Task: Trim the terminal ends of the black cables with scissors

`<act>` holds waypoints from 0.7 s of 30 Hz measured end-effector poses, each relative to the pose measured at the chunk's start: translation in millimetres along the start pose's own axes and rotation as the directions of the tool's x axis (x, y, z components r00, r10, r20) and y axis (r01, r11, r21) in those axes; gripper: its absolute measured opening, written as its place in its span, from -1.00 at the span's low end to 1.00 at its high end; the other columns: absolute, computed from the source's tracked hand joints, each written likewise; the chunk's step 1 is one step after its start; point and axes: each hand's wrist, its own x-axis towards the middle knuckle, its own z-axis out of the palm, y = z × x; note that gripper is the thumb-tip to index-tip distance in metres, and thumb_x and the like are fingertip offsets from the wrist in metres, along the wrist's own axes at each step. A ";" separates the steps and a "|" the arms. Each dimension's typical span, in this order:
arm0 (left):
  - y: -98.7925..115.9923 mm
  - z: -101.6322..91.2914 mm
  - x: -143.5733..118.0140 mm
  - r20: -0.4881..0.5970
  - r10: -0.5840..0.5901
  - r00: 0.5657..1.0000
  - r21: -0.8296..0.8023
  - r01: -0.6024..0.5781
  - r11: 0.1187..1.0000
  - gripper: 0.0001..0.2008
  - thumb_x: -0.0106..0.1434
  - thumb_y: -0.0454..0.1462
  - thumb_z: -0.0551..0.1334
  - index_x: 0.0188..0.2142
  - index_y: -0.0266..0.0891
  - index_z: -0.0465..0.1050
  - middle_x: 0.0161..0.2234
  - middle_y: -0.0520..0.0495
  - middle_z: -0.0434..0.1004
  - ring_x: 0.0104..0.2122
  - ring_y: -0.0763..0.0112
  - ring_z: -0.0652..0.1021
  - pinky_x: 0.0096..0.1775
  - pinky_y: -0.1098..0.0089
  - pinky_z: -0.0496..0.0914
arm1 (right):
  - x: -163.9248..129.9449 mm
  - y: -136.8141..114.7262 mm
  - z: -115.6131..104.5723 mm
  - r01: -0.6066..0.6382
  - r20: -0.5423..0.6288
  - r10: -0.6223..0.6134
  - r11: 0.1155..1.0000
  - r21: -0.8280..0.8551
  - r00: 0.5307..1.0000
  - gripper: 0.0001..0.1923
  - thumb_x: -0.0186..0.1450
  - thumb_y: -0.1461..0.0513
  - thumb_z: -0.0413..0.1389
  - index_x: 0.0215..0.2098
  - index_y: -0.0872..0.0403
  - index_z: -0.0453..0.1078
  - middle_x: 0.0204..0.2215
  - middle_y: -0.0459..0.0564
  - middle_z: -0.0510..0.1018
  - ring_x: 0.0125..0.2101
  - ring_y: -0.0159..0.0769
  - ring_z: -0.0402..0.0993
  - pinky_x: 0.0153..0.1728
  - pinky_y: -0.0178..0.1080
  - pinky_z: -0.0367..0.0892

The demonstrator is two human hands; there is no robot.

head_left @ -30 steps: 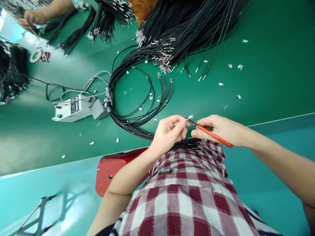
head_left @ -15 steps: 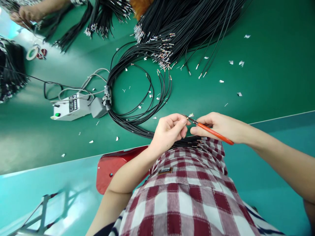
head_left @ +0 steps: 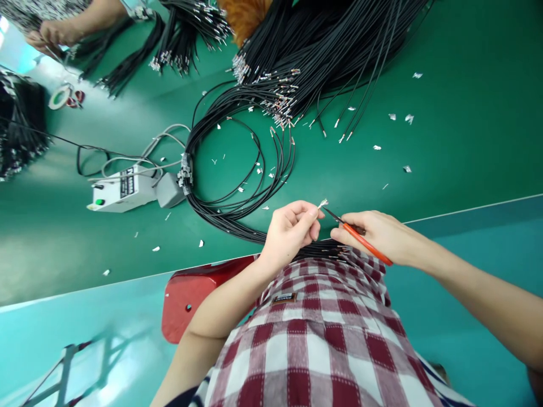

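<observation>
Our left hand (head_left: 291,229) pinches the wire (head_left: 323,203); our right hand (head_left: 385,233), curled round the cutters (head_left: 365,242), has drawn back — its end seems freed.

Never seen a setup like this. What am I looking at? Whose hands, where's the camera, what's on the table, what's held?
No robot: these are a person's bare hands, seen from a camera worn on that person's head, looking forward and down. The left hand pinches a cable end with pale strands fanning out. The right hand holds a red-handled tool, its dark tip close to that end. On the green table lie a curved cable bundle, a larger cable pile, a white box with a green button, and pale scraps. Top left, a co-worker's hand.
</observation>
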 end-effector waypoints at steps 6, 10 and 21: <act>7.0 2.1 -4.1 0.067 -0.023 0.997 0.148 0.013 0.989 -0.63 0.25 0.00 0.29 -0.34 -0.31 0.45 -0.65 0.08 0.37 -0.68 0.64 0.24 -0.63 0.57 0.06 | -8.7 2.2 -17.5 0.142 -0.178 -0.101 0.963 0.229 0.979 -0.67 0.27 -0.06 0.17 -0.37 0.02 0.36 -0.50 -0.13 0.50 -0.52 -0.35 0.35 -0.48 -0.30 0.22; 9.4 6.8 -6.2 0.149 -0.037 0.988 0.286 -0.007 0.958 -0.65 0.29 -0.04 0.25 -0.37 -0.32 0.44 -0.67 0.10 0.32 -0.67 0.63 0.24 -0.59 0.54 0.09 | -3.2 -2.1 -28.0 0.385 -0.328 -0.308 0.900 0.203 0.893 -0.81 0.28 0.09 0.19 -0.30 0.04 0.38 -0.24 0.00 0.62 -0.32 -0.26 0.51 -0.26 -0.25 0.34; 14.1 7.3 -5.7 0.355 -0.123 0.927 0.451 -0.054 0.891 -0.67 0.28 -0.12 0.20 -0.52 -0.26 0.27 -0.63 0.09 0.27 -0.61 0.57 0.21 -0.54 0.48 0.10 | -0.2 -27.0 -43.8 0.603 0.055 -0.636 0.695 -0.391 0.769 -0.88 0.20 0.34 0.08 -0.49 0.04 0.32 -0.58 -0.09 0.45 -0.56 -0.34 0.24 -0.48 -0.25 -0.05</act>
